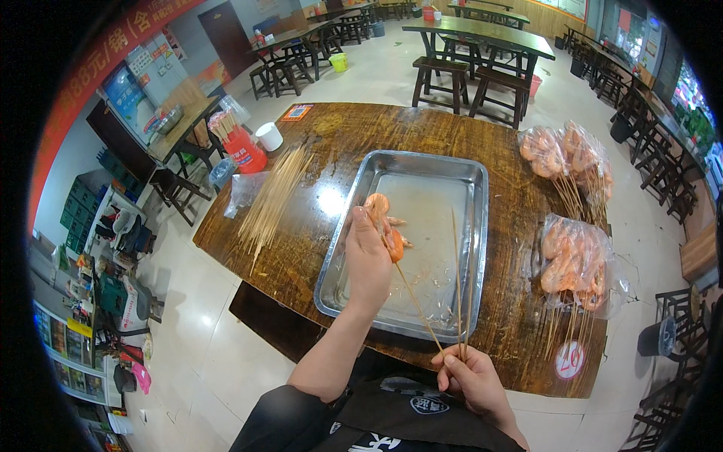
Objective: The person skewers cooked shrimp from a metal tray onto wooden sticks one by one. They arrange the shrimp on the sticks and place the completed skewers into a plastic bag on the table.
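Observation:
My left hand pinches an orange cooked shrimp above the left side of a shallow steel tray. A bamboo skewer runs from the shrimp down to my right hand. Close to the tray's near right corner, my right hand grips that skewer's lower end together with two bare bamboo skewers, which point up over the tray. Thin cloudy liquid and small shrimp scraps lie on the tray's bottom. My left fingers hide part of the shrimp.
Loose bamboo skewers lie left of the tray on the wooden table. Behind them stand a red holder of sticks and a white cup. Plastic-wrapped skewered shrimp rest along the right edge. A dark bench sits below.

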A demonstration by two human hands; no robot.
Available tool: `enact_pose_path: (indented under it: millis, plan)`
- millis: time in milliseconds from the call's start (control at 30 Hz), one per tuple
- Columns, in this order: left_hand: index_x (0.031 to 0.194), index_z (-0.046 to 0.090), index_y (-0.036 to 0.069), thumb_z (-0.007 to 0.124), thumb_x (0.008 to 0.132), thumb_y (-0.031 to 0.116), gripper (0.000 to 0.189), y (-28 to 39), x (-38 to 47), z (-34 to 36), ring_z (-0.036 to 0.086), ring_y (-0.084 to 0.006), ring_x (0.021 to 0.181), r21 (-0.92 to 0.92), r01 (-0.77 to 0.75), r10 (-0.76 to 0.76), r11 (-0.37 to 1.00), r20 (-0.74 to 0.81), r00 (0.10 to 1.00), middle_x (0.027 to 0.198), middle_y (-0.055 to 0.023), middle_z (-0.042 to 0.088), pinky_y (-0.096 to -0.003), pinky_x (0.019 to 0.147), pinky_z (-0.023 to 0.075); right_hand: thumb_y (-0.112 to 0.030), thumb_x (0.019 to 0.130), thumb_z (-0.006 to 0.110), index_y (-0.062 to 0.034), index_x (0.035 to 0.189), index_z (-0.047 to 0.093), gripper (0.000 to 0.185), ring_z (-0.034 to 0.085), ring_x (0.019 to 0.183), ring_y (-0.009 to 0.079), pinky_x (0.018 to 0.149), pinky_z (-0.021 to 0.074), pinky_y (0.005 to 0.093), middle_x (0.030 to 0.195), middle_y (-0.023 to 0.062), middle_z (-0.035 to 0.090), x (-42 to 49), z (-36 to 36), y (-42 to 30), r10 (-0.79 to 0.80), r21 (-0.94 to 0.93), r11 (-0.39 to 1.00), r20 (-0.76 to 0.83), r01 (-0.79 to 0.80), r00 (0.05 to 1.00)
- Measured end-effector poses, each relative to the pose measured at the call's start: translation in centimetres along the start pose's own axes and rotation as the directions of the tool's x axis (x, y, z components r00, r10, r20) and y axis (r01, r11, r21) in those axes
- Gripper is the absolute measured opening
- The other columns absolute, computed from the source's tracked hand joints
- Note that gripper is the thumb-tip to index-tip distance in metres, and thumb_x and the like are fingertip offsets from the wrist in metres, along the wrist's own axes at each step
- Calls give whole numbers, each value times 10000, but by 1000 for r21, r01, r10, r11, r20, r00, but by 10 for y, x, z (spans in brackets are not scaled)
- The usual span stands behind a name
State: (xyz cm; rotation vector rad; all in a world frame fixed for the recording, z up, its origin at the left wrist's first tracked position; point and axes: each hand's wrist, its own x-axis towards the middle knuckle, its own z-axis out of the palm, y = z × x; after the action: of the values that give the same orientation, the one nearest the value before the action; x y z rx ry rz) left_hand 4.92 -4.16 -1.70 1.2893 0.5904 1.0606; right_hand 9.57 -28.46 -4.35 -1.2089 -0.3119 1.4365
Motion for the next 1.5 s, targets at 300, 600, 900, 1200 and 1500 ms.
enact_pose_path:
  millis: [300,600,900,1200,1500]
  plan:
    - [1165,535,7,206,1063,423,540,-7,-2,-1,534,-112,578,78,17,-23,997,74,997,666,-31,534,-289,663,537,-91,996,480,37,1033,591,173,561,621,98,602,450,242,676,44,586,5,10,8,-298,-227,939,-156,260,942]
    - [1219,507,35,229,1064,412,493,-6,-8,2,518,-75,683,54,71,-74,996,57,996,828,-28,555,-290,700,535,-79,990,472,25,1029,585,158,563,614,109,594,460,239,677,51,580,9,16,10,-362,-336,898,-199,284,910]
    - [1244,485,31,233,1061,420,498,-15,-2,1,620,-194,840,63,36,-38,997,35,999,1014,-139,600,-363,786,552,-103,971,527,6,1032,603,146,538,572,79,525,408,215,653,47,596,9,19,-1,-343,-360,898,-215,252,914]
    - [1147,559,22,355,1040,437,474,-10,-11,7,468,-79,650,96,162,-165,982,27,986,793,-17,537,-237,617,439,-129,1002,485,-11,1015,575,149,452,544,50,517,355,192,662,27,562,15,10,-10,-14,172,985,6,13,1000]
    - [855,499,18,288,1057,433,507,-30,-43,26,389,-89,599,259,163,-190,952,85,978,681,-2,430,-261,582,389,-153,1007,474,-30,1001,566,153,396,497,39,438,304,198,665,13,560,38,13,-12,-179,28,982,-138,184,974]
